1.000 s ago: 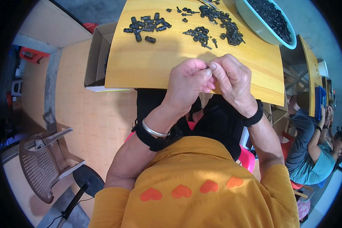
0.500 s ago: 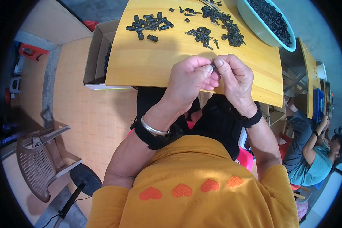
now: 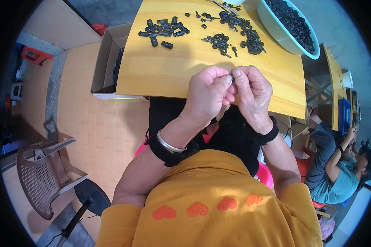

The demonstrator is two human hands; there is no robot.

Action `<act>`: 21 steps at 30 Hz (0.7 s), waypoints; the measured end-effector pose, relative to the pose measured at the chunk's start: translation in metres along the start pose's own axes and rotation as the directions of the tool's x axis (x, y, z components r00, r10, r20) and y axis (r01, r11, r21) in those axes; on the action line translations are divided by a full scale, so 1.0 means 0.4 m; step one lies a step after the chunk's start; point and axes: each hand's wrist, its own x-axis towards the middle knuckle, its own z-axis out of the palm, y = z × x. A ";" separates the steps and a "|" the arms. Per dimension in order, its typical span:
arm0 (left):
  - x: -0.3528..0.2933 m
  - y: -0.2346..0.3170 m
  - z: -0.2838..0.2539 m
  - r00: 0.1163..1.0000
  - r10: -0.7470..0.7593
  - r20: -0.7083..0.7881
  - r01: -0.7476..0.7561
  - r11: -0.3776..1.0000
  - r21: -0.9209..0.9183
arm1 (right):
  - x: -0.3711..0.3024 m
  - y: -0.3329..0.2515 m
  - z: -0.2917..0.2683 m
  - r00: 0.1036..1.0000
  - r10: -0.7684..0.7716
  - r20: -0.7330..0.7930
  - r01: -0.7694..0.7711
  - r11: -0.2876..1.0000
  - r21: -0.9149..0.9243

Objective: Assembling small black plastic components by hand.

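My left hand [image 3: 208, 91] and my right hand [image 3: 252, 92] meet over the near edge of the wooden table [image 3: 165, 76]. Between their pinched thumbs and fingers is a small black part [image 3: 232, 76], mostly hidden by the fingertips, so its exact kind does not show. Both hands are closed on it. Beyond them lie several black stemmed pieces [image 3: 218, 42] and a heap of black ring-shaped parts [image 3: 254, 43]. To the far left sits a group of short black cylinders [image 3: 167, 29].
A pale green basin [image 3: 281, 35] full of small black parts stands at the table's far right. A cardboard box [image 3: 103, 70] with dark pieces is against the left side. Another person [image 3: 338, 168] sits at a second table on the right. A brown chair [image 3: 39, 181] lies at lower left.
Both hands have come slightly lower in the picture, toward me, still pinching the small black part. The view has shifted a little. The piles on the table look the same.
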 end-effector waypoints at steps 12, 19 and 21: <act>0.009 -0.004 -0.016 0.996 -0.028 -0.081 0.037 0.994 0.104 | 0.017 -0.008 -0.051 0.904 -0.313 0.289 0.415 0.803 -0.428; 0.015 -0.017 -0.018 0.991 -0.089 -0.095 0.089 0.996 -0.004 | 0.011 0.008 -0.047 0.854 -0.339 0.395 0.517 0.636 -0.573; 0.013 -0.008 -0.018 0.993 -0.091 -0.074 0.090 0.996 -0.014 | 0.010 0.007 -0.042 0.864 -0.343 0.368 0.502 0.621 -0.601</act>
